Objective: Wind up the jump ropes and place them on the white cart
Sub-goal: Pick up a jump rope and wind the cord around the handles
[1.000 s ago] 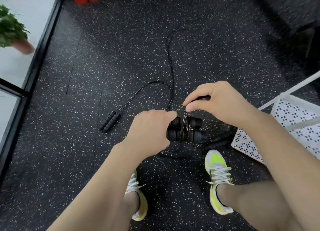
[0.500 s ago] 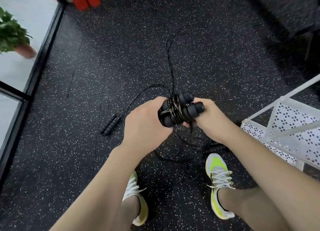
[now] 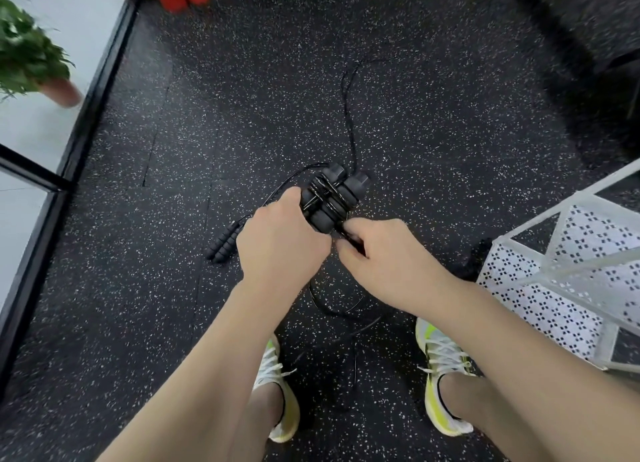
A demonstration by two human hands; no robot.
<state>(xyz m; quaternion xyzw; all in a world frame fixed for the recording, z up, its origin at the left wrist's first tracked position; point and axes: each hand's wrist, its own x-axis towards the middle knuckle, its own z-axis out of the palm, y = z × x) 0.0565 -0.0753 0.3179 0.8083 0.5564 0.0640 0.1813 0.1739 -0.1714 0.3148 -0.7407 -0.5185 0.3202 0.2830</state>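
**Fingers on the last turns of the first jump rope**

The fingers [image 3: 292,201] of the left hand [image 3: 280,243] curl tightly round the paired handles [image 3: 330,198] of the jump rope, while the right hand [image 3: 384,257], just beside them, pinches the loose cord [image 3: 353,241] under the bundle. The handles lie side by side, their long axis running up and to the right, away from the left fingers, free ends pointing away from the person. Several turns of cord cross them at the middle.

To finish well, each turn should probably be kept taut and laid beside the one before it, with the slack below the hands fed in evenly. A second rope [image 3: 225,241] lies on the floor [image 3: 242,115] left of the fingers; the white cart [image 3: 568,281] stands to their right.
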